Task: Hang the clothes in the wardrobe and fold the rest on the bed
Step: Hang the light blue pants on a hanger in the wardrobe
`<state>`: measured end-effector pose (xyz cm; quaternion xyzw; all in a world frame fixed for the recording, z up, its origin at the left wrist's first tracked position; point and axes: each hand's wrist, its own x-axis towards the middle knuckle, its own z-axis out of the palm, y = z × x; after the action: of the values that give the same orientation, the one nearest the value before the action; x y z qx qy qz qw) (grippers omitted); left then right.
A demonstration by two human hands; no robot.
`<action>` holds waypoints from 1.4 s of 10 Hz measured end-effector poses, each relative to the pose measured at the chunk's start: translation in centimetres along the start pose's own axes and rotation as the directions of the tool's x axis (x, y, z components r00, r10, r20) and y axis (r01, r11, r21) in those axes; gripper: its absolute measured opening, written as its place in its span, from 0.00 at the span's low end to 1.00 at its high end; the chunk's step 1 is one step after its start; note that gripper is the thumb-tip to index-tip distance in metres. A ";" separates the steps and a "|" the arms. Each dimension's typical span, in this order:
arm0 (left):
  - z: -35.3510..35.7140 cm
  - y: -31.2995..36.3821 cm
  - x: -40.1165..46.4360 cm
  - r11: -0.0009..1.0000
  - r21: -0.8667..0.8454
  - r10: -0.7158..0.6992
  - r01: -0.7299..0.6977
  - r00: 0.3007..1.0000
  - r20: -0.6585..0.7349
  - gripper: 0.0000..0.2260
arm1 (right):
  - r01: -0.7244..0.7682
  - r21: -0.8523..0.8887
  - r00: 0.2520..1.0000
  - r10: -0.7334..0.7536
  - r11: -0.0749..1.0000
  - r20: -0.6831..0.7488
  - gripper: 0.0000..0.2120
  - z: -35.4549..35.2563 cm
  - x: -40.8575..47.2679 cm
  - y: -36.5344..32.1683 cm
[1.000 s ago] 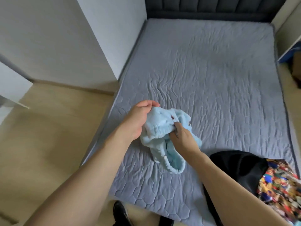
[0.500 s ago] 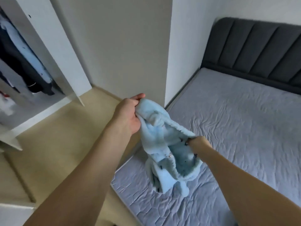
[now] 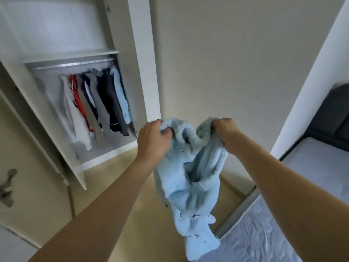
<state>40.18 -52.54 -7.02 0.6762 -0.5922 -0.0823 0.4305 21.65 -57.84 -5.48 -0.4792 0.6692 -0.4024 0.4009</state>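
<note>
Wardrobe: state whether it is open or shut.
Open. The wardrobe interior shows, with clothes hanging on its rail beneath a shelf.

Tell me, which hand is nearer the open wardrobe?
Left. The left hand grips the blue garment just beside the wardrobe; the right hand grips it farther right, toward the bed.

Your left hand (image 3: pixel 154 141) and right hand (image 3: pixel 224 131) each grip top edge of fluffy light-blue garment (image 3: pixel 190 186), held up in air, hanging limp. Open wardrobe (image 3: pixel 83 103) at left, clothes on rail (image 3: pixel 75 64). Bed (image 3: pixel 311 195) at right.
</note>
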 end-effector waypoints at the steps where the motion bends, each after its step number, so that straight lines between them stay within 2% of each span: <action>1: -2.3 -2.9 6.2 0.992 -0.005 -0.125 0.127 0.973 -0.193 0.10 | 0.131 -0.239 0.989 -0.144 0.962 -0.036 0.11 2.8 4.4 -2.8; 2: -3.9 -6.4 11.9 0.904 -0.399 -0.257 0.151 0.940 -0.226 0.11 | 0.128 -0.331 0.983 -0.165 0.935 -0.084 0.10 6.4 10.1 -3.6; 3: -4.4 -9.5 15.6 0.835 -0.516 -0.363 0.188 0.894 -0.261 0.09 | 0.048 -0.391 0.989 -0.098 0.919 -0.108 0.06 9.9 15.1 -2.6; 4: -5.4 -12.0 20.3 0.793 -0.580 -0.448 0.188 0.825 -0.345 0.09 | -0.138 -0.331 0.990 0.117 0.933 -0.083 0.10 13.6 20.1 -2.5; 5: -6.9 -14.4 25.2 0.775 -0.612 -0.465 0.156 0.796 -0.386 0.11 | -0.319 0.051 0.946 0.314 0.946 0.084 0.09 17.8 23.1 -5.8; 6: -7.9 -16.8 30.2 0.795 -0.582 -0.451 0.172 0.810 -0.375 0.12 | -0.204 0.237 0.963 0.152 0.950 0.221 0.10 23.4 26.2 -11.6; 7: -9.0 -20.2 35.1 0.788 -0.582 -0.481 0.202 0.791 -0.377 0.11 | -0.082 0.169 0.936 0.018 0.982 0.350 0.10 29.8 27.9 -18.2; 8: -10.1 -24.4 39.7 0.761 -0.616 -0.510 0.203 0.775 -0.374 0.14 | -0.049 0.182 0.885 -0.042 0.982 0.463 0.09 34.6 29.5 -24.1; 9: -10.8 -28.9 44.0 0.763 -0.576 -0.532 0.293 0.791 -0.302 0.12 | -0.018 0.194 0.903 -0.068 0.981 0.425 0.06 39.5 30.9 -28.3; 10: -11.4 -33.3 48.7 0.702 -0.579 -0.596 0.414 0.787 -0.160 0.11 | 0.207 0.194 0.920 -0.258 0.959 0.296 0.04 45.9 34.1 -31.2; 11: -11.8 -36.8 52.9 0.647 -0.565 -0.614 0.512 0.789 0.013 0.11 | 0.387 0.072 0.900 -0.394 0.919 0.185 0.12 51.6 37.7 -33.8; 12: -12.1 -40.3 57.7 0.644 -0.542 -0.582 0.540 0.805 0.110 0.09 | 0.395 0.046 0.902 -0.397 0.917 0.171 0.14 56.9 40.8 -35.3; 13: -12.2 -43.7 61.7 0.598 -0.501 -0.623 0.625 0.756 0.200 0.11 | 0.325 0.040 0.913 -0.325 0.945 0.248 0.16 60.9 42.9 -36.9; 14: -11.3 -48.1 65.7 0.576 -0.469 -0.626 0.669 0.730 0.273 0.11 | 0.217 0.165 0.909 -0.260 0.962 0.324 0.20 65.4 45.6 -38.8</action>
<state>101.05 -107.76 -6.57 0.6922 -0.2716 -0.4221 0.5185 84.30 -120.29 0.29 -0.5940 0.4988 -0.3999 0.4883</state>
